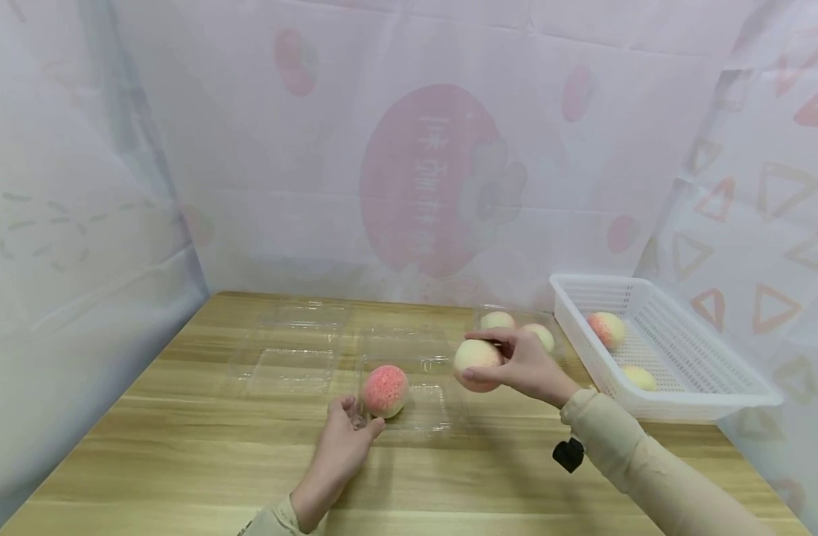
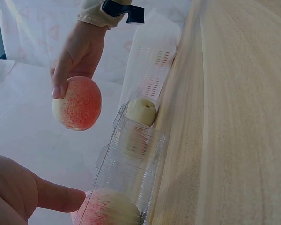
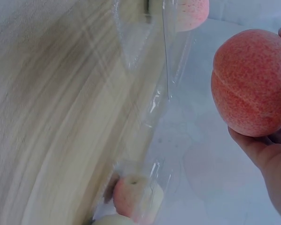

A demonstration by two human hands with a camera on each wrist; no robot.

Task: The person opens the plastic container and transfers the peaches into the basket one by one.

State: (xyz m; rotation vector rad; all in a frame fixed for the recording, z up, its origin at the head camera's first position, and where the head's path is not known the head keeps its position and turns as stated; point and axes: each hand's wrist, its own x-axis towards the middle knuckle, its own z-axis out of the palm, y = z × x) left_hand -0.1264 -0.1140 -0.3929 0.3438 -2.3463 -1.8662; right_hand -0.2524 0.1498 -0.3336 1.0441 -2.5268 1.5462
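You are mid-way through packing peaches: one sits in the clear tray, a second is in the air on its way over.

Your right hand [image 1: 525, 365] has its grip clamped around a pale peach [image 1: 477, 363], thumb under and fingers over, held above the surface just right of the clear tray [image 1: 409, 387]. Your left hand [image 1: 347, 435] steadies the tray's near edge beside the pink peach [image 1: 385, 390] already in it; whether those fingers pinch the plastic or only rest on it, I cannot tell. I judge the next move calls for lowering the held peach into the free space beside the pink one. The clear plastic edges are hard to make out, and the white basket [image 1: 656, 357] hides part of its fruit.
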